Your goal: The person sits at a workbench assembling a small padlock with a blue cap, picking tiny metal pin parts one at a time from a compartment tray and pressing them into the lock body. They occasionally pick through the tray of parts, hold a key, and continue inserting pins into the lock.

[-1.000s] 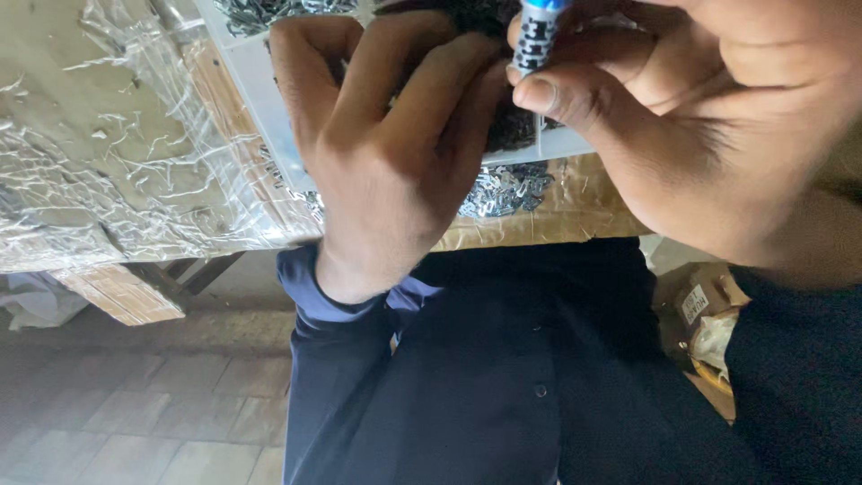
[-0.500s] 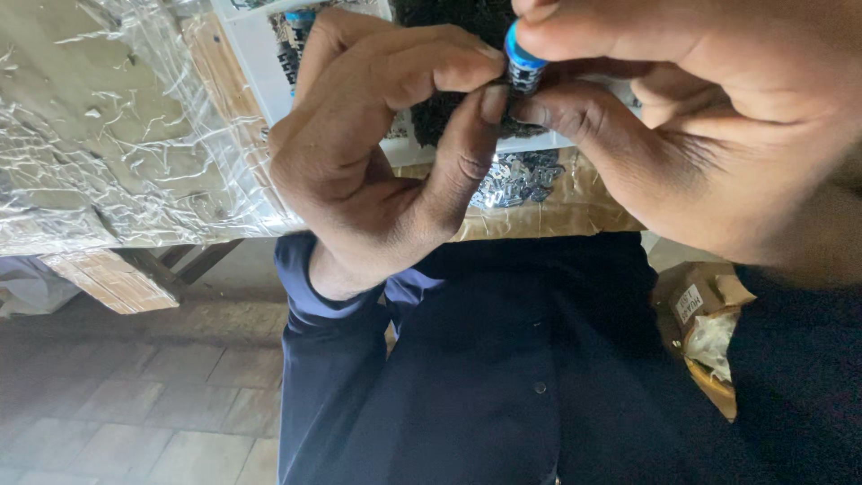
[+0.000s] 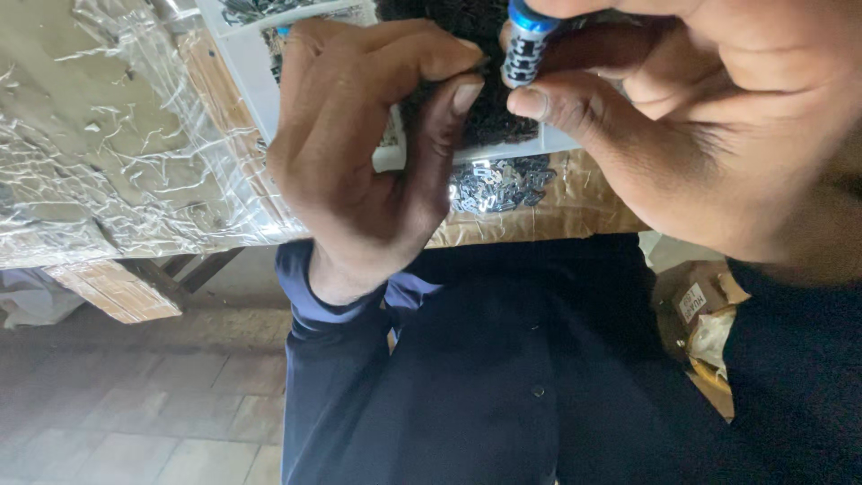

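Pinching blue-capped tube (image 3: pixel 525 45), metal bits (image 3: pixel 503 184) below

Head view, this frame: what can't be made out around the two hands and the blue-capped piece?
- Blue-capped cylinder: its top is cut off by the upper edge and covered by the right hand.
- Whatever the left hand pinches: hidden behind its fingertips.
- Small metal parts on the table: too small to identify.
- White tray: mostly hidden by both hands.
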Demonstrator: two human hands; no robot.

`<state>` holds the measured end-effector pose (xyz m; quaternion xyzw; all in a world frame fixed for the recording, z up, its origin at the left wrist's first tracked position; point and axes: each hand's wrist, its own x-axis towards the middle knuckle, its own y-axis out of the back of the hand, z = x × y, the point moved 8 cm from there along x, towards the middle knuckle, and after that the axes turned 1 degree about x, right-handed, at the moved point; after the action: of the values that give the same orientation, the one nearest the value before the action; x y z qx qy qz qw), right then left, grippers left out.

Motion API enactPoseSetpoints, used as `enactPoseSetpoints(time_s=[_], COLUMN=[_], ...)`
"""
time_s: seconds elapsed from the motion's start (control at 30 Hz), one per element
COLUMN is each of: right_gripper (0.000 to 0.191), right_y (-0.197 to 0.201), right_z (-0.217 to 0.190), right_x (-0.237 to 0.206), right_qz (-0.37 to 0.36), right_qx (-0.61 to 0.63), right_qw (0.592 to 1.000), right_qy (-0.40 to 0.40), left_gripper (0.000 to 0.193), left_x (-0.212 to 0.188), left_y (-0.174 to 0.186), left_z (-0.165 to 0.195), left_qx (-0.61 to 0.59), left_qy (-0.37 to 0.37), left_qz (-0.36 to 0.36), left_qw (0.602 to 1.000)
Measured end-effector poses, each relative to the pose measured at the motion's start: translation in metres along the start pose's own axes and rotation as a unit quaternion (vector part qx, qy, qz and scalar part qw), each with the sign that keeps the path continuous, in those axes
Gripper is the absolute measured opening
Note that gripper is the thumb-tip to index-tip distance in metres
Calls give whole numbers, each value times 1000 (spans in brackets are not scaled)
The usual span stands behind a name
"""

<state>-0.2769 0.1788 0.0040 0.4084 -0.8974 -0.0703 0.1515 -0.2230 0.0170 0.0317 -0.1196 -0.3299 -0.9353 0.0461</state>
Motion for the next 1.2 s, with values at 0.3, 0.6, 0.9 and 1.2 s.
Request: enactPoseSetpoints(time_s=[0.3, 0.6, 0.9, 1.2], right_gripper=[35, 32, 30, 32], right_y=[-4, -3, -3, -2], right_z=[-5, -6, -8, -10], right_x=[12, 13, 13, 16], right_qz=[-7, 3, -23, -38], right_qx=[14, 10, -17, -51], right_qw=[999, 995, 995, 990], right_qy=[47, 95, 100, 126], left_gripper=[11, 11, 13, 15], left_x=[-11, -9, -8, -13], left_y=[1, 3, 2, 2], left_z=[-3, 2, 3, -1], left_qx=[-60, -46, -30, -40], left_qy=[-3, 0, -32, -19], left_qz=[11, 0, 10, 14], left_qw=[998, 999, 999, 999])
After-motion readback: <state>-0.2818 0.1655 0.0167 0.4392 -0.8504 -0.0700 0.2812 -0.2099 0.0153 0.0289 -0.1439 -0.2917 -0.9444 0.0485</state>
